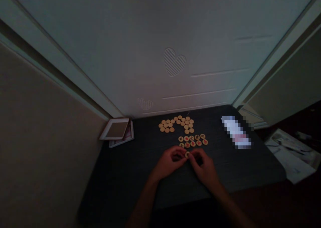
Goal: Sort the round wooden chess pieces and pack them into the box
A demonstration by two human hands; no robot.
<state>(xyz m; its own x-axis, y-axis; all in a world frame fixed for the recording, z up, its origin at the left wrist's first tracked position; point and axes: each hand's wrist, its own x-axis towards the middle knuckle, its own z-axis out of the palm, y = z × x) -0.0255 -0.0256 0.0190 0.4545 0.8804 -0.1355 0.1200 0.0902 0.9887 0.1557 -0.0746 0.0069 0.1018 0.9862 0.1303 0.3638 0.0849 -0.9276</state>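
Observation:
Between the fingertips of my left hand (pixel 171 161) and my right hand (pixel 204 166) is one round xiangqi piece (pixel 187 154), a pale wooden disc with a dark mark. Both hands pinch it from opposite sides, low over the table. Just beyond my fingers lie two rows of face-up xiangqi pieces (pixel 193 143), some marked red and some black. The near row's left end is partly covered by my left fingers. Farther back, a loose group of plain-topped discs (pixel 168 121) spreads in a bent cluster.
The dark table (pixel 120 181) stands against a pale door panel (pixel 120 54) with embossed hearts. Flat framed items (pixel 117 130) lie stacked at its back left corner. A blurred-out bright object (pixel 235 131) rests at the right. Beyond the right edge is a white box (pixel 293 154) with things inside.

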